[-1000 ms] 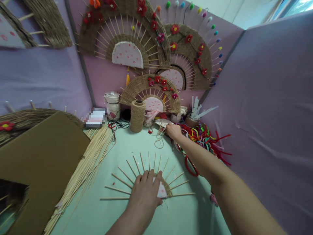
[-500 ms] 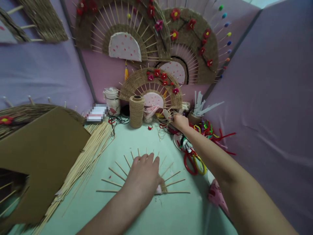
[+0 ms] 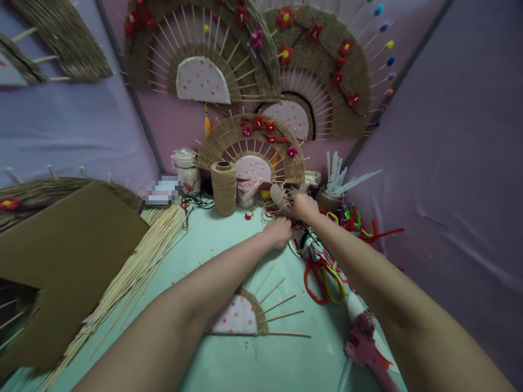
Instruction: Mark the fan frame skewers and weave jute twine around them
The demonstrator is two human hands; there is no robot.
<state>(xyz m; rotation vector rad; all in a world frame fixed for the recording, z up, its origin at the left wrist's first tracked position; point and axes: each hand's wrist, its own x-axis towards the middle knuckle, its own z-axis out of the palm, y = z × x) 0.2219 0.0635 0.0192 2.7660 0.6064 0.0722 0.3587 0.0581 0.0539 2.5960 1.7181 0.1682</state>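
My right hand (image 3: 304,207) is closed at the back of the table, among loose twine and small craft pieces. What its fingers hold is hidden. A pale, rounded flat piece (image 3: 277,195) shows just left of it. My left hand (image 3: 279,233) is beside it, a little nearer, with curled fingers whose contents I cannot make out. Under my left forearm lies a small half-round fan (image 3: 237,314), with spotted white cloth, a twine band and thin sticks radiating outward. Scissors (image 3: 324,280) with red and yellow handles lie below my right wrist.
A twine spool (image 3: 224,190) and a lidded jar (image 3: 187,171) stand at the back. Thin sticks (image 3: 134,261) and cardboard (image 3: 81,256) lie left. To the right are white glue sticks (image 3: 335,174) in a holder and a pink glue gun (image 3: 363,343). Decorated fans (image 3: 251,136) stand behind.
My left hand has left the small fan and reached forward beside my right hand, uncovering the spotted cloth. My right hand stays at the back among the twine. The view has shifted slightly.
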